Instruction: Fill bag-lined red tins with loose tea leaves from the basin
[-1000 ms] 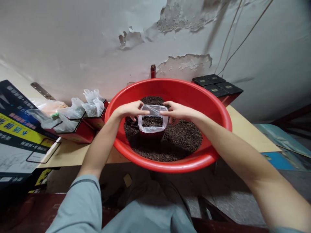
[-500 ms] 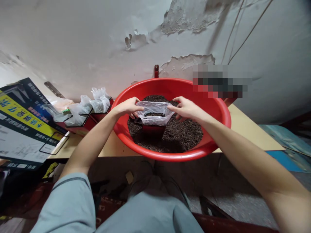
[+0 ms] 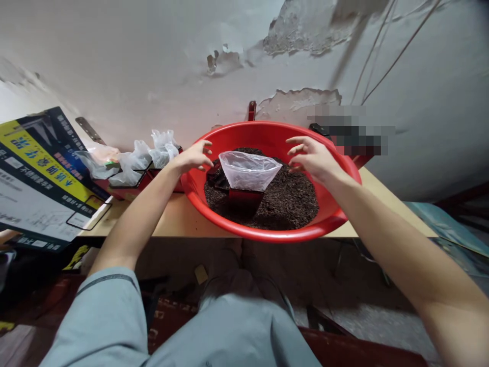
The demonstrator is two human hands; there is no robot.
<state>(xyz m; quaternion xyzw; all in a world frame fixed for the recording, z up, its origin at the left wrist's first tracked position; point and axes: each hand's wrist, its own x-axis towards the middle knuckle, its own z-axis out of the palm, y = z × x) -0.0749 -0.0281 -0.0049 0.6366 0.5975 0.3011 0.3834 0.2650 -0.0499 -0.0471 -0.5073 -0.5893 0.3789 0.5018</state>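
A red basin (image 3: 282, 235) holds dark loose grains (image 3: 292, 199). On the grains stands a small dark red box (image 3: 246, 201), lined with a clear plastic bag (image 3: 250, 172) whose mouth is spread wide above the rim. My left hand (image 3: 196, 156) hovers at the basin's left edge, fingers apart and holding nothing. To the right of the bag is my right hand (image 3: 308, 156), raised over the basin with spread fingers, also holding nothing. Neither hand touches the bag. A dark object (image 3: 217, 178) lies partly hidden behind the box's left side.
Left of the basin, several red boxes (image 3: 124, 193) with plastic bags stand on the table (image 3: 183, 219). A large printed carton (image 3: 42, 178) is at the far left. Behind is a peeling wall (image 3: 153, 66). Greenish-blue cloth (image 3: 443, 224) lies at the right.
Both hands have let go of the bag's rim and moved apart. The bag's mouth now stands higher and wider above the box. The view has shifted slightly.
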